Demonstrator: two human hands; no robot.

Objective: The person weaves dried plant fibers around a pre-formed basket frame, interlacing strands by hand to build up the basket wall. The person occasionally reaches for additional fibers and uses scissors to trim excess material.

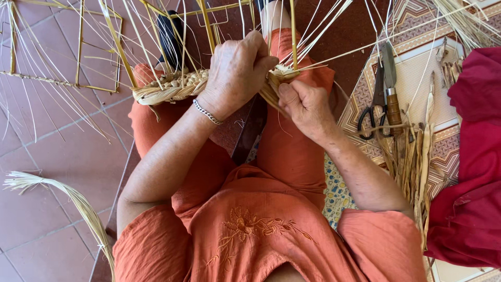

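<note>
Orange embroidered blouse (250, 235) fills the foreground, and over the knees sits the half-woven straw basket (175, 86). Left hand (237, 70) is clenched over its rim; right hand (305, 107) pinches the straw strands (276, 78) just beside it. Scissors (374, 112) and a knife (390, 86) lie on the patterned mat (417, 68), with a red cloth (472, 156) alongside.

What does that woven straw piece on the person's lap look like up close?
The woven straw piece is pale tan, a curved braided band of flat plant strips lying across the knees. Long loose strands fan upward from it. The left hand grips its middle from above; the right hand pinches its right end. It looks unfinished.
</note>
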